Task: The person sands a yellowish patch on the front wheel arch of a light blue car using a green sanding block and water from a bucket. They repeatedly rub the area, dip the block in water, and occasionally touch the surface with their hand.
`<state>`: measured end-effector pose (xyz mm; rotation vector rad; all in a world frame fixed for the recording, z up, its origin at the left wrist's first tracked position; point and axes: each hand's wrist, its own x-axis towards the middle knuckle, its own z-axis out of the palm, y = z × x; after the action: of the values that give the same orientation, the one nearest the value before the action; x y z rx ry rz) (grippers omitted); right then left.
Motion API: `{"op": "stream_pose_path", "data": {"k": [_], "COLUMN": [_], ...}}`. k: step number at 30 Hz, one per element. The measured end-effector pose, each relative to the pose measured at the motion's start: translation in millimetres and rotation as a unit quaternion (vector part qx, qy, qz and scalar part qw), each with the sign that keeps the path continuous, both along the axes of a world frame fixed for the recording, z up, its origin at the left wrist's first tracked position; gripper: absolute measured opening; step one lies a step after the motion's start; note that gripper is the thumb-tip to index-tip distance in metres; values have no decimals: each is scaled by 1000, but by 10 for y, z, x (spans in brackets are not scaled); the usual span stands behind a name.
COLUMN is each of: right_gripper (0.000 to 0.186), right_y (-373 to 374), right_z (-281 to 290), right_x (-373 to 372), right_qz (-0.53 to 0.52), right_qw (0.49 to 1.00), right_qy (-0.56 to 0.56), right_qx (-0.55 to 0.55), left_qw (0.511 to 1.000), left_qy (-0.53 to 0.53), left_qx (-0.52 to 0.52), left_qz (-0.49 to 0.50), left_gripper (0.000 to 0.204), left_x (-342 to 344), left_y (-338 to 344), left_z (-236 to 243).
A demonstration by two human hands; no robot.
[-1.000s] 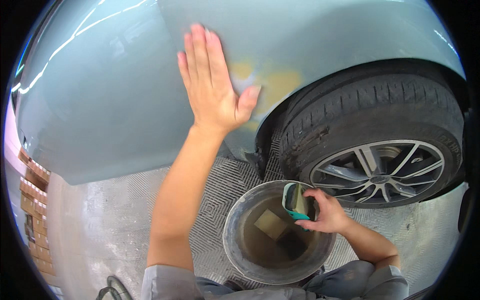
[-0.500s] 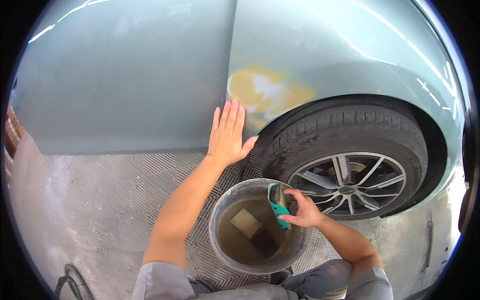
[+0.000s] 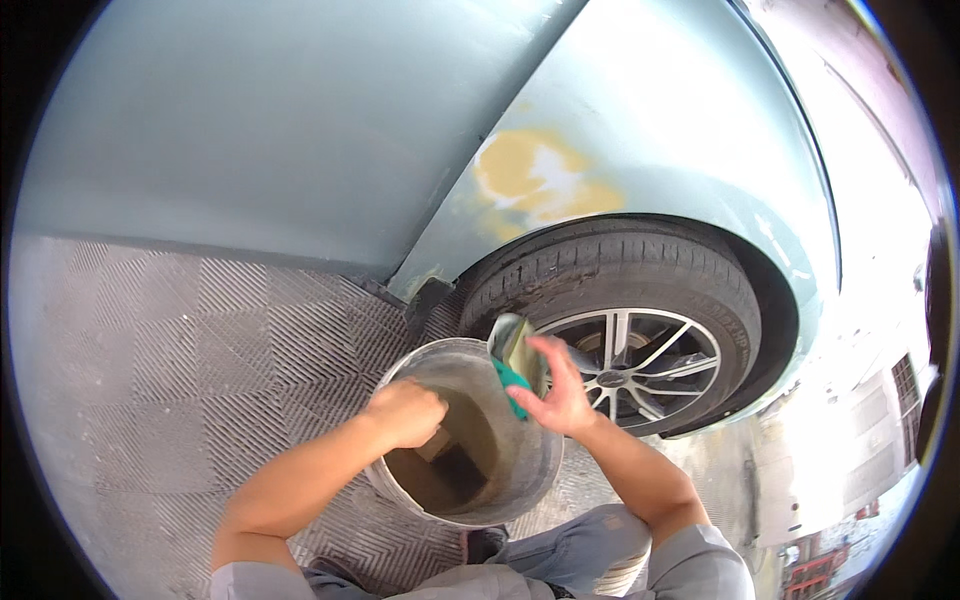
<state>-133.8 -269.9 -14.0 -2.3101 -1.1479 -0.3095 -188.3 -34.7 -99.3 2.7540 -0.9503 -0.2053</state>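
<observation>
My left hand [image 3: 408, 412] reaches into a grey bucket [image 3: 552, 470], its fingers curled closed at the upper end of a beige sponge-like block [image 3: 434, 446] in murky water. The fingertips are hidden behind the hand. A dark block [image 3: 460, 474] lies against the beige one in the water. Over the bucket's right rim, my right hand [image 3: 562, 395] grips a sanding block [image 3: 516, 360] with a teal strap or edge, held upright between thumb and fingers. The hand is slightly blurred.
Ahead stands a pale blue-green car with a yellow and white sanded patch [image 3: 540, 175] on its fender, above the wheel arch. The tyre [image 3: 610, 260] and spoked wheel are just beyond the bucket. A textured tile floor [image 3: 240, 400] extends left.
My left hand has left the car panel beside the sanded patch and gone down into the bucket. The right hand has raised the sanding block slightly over the rim. The view has turned.
</observation>
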Motion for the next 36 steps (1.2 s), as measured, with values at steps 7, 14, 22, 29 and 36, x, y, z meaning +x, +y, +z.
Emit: {"op": "stream_pose_path", "data": {"k": [7, 14, 22, 29, 36], "right_gripper": [67, 61, 65, 63, 64], "right_y": [618, 1073, 1086, 1228, 1273], "right_z": [1293, 1438, 1128, 1082, 1045], "right_x": [331, 629, 609, 582, 579], "right_qz": [-203, -249, -183, -217, -200], "right_qw": [862, 794, 805, 819, 830], "right_qy": [-453, -542, -525, -465, -489], "right_qx": [-106, -122, -207, -258, -177], "left_qw": [997, 999, 998, 999, 999], "left_qy": [-29, -3, -23, -16, 25], "left_qx": [-58, -42, -56, -41, -16], "left_qz": [35, 33, 33, 29, 30], "left_gripper": [21, 19, 18, 19, 25], "left_x": [52, 63, 78, 66, 69], "left_y": [-1, 0, 7, 1, -13], "left_z": [-77, -53, -108, -105, -111]}}
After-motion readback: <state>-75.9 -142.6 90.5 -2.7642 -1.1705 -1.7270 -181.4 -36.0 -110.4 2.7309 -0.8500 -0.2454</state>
